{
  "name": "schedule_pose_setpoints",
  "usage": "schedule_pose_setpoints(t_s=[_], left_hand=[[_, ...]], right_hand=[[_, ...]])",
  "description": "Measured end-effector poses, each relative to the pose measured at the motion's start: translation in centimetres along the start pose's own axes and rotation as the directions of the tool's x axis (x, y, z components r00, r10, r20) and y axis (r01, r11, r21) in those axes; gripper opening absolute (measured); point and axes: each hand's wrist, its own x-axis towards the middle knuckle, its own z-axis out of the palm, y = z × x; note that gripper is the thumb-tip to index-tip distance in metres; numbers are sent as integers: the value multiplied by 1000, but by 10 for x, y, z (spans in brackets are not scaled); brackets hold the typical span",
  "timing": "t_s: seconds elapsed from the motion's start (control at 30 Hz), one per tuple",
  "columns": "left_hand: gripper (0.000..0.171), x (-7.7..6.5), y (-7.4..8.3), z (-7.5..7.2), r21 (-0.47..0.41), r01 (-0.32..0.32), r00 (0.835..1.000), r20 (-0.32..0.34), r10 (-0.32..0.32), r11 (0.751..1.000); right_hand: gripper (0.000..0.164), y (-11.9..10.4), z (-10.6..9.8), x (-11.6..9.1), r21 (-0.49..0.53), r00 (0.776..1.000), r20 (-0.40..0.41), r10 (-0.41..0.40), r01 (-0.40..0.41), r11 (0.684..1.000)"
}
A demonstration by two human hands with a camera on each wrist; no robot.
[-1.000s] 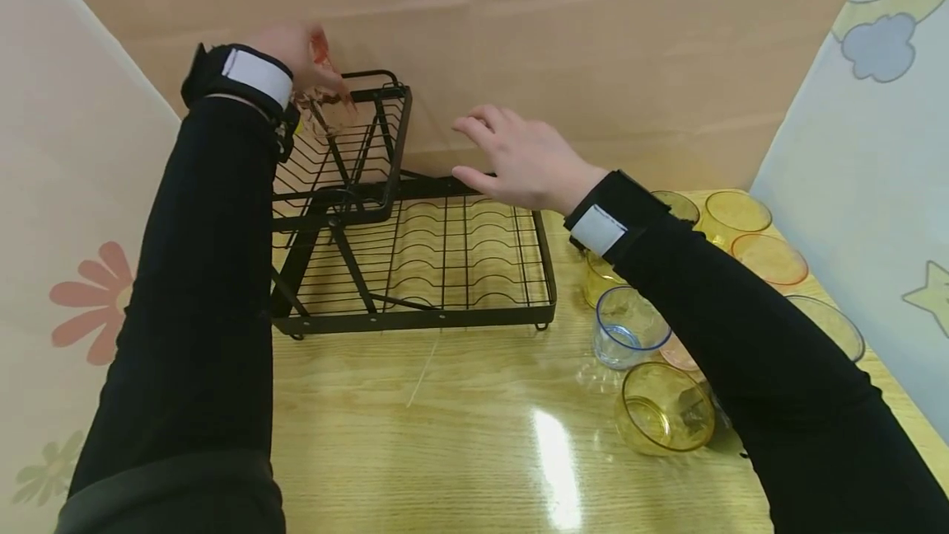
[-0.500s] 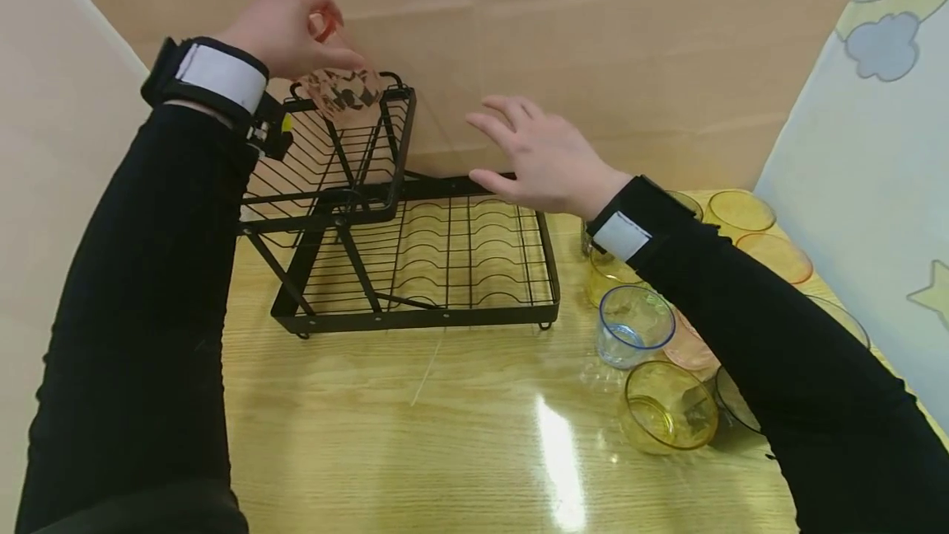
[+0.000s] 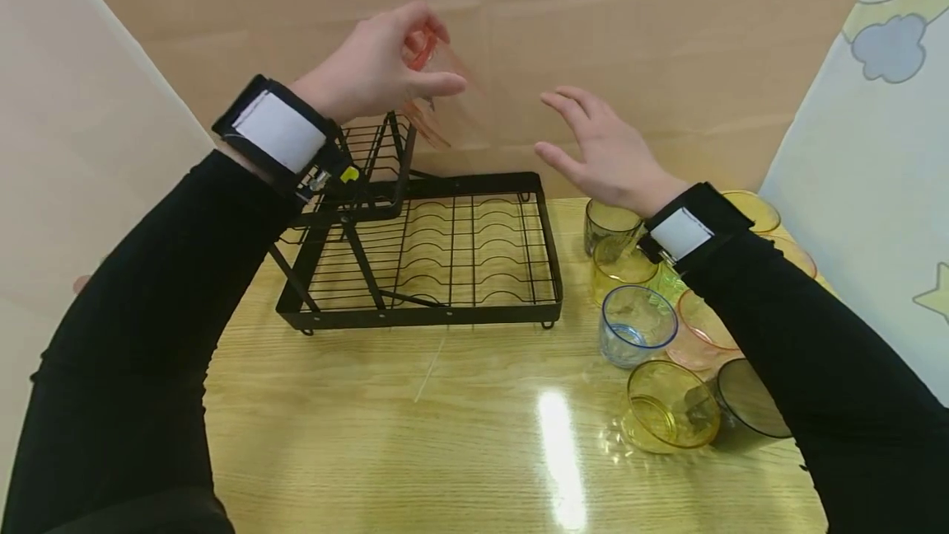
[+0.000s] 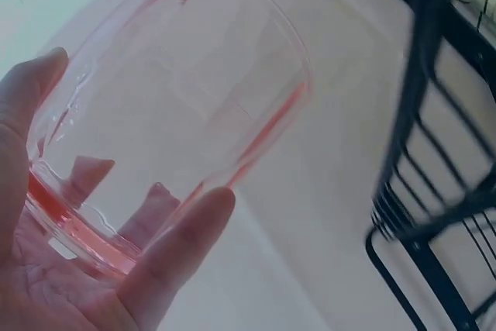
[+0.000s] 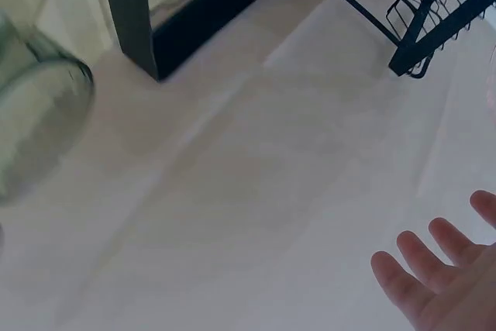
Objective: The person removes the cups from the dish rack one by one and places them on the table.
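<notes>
My left hand (image 3: 378,64) grips a clear pink glass (image 4: 178,91) by its thick base, thumb and fingers curled round it. In the head view the glass is in the air behind the upper tier's right end, its mouth tilted down and right. A black two-tier dish rack (image 3: 445,316) stands on the table below, its short upper tier (image 3: 378,208) partly hidden by my left wrist. To the right, my right hand (image 3: 604,147) is raised with relaxed fingers spread and holds nothing. The right wrist view shows its fingertips (image 5: 418,269) apart from the rack.
Several tinted glasses crowd the table's right side, among them a blue-rimmed glass (image 3: 630,340), a yellow glass (image 3: 652,427), a pink glass (image 3: 693,344) and a dark grey glass (image 3: 745,402). My right sleeve hides others. A paper-covered wall (image 3: 511,64) rises behind the rack.
My left hand has lifted the pink glass off the rack's upper tier and carried it to the right. My right hand has shifted right, still holding nothing.
</notes>
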Motion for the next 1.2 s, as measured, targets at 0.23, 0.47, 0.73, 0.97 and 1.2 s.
schedule_pose_setpoints(t_s=[0.23, 0.47, 0.73, 0.97, 1.2], left_hand=[[58, -7, 26, 17, 31, -64, 996, 67, 62, 998], [55, -9, 35, 47, 2, -130, 988, 78, 130, 991], [54, -13, 28, 88, -158, -91, 995, 21, 96, 983], [47, -18, 17, 126, -452, -54, 997, -77, 21, 890], [46, -32, 18, 161, -778, 40, 989, -60, -138, 627]], right_hand=[[67, 20, 8, -14, 125, 996, 30, 89, -92, 988], [66, 35, 9, -26, 93, 993, 35, 110, -113, 989], [64, 41, 14, -42, 132, 995, 42, 95, -100, 986], [62, 30, 26, -47, 249, 999, -27, 44, -36, 968], [62, 14, 32, -49, 395, 998, -60, 30, -3, 919]])
